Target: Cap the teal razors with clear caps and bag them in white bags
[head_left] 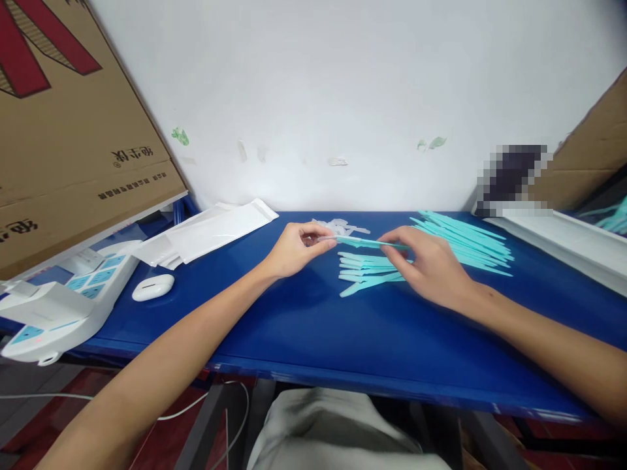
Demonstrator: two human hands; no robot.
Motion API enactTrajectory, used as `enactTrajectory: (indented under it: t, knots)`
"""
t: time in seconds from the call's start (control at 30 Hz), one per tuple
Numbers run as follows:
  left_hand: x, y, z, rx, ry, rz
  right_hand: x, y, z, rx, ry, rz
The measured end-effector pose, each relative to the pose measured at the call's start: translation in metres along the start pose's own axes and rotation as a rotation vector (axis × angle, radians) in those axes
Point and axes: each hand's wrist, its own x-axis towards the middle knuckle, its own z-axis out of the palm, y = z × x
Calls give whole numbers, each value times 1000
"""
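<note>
Held teal strip (360, 242): above blue table (294, 333), ends partly covered by left hand (294, 251) and right hand (428, 264); end shapes unclear.
Short teal row (365, 263): on table, right ends behind right hand.
Long teal pile (470, 241): on table, partly behind right hand; overlap, no count.
Translucent pieces (345, 226): at table's back, partly behind left hand, outlines blurred.
Dark patch (514, 173): above table's back right, pixelated, can't identify.
White tray (573, 241): table's right, cut by frame.
Carton (88, 130): table's left, cropped top and left; small print unreadable.
Power strip (105, 281): table's left, cropped, partly under plugs.
</note>
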Motion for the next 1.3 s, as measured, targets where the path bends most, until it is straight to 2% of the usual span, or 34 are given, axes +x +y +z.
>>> enactTrajectory:
  t: [0.3,0.4,0.5,0.6,0.7,0.93,1.07,1.17,1.3]
  knots:
    - [-5,7,21,-143,-91,-28,-4,-15,2,105,-31,-71]
    - [-5,10,16,7,-103,17,-2,-11,0,62,-68,-71]
    - [-4,13,3,141,-75,65,1,-1,-4,-21,-157,-37]
    - [-4,14,-7,268,-66,62,3,8,-6,-58,-259,-50]
    - [-4,14,-8,394,-89,45,5,13,-7,-85,-327,-91]
    - [-7,8,4,297,-141,-32,3,14,-11,-192,-344,-156]
    - [-8,6,5,247,-140,-41,-2,16,-11,-188,-498,-158]
    - [-6,5,1,385,-102,48,-3,17,-9,-178,-599,-80]
    - [2,1,-19,664,-92,194,-1,18,-10,-180,-609,-86]
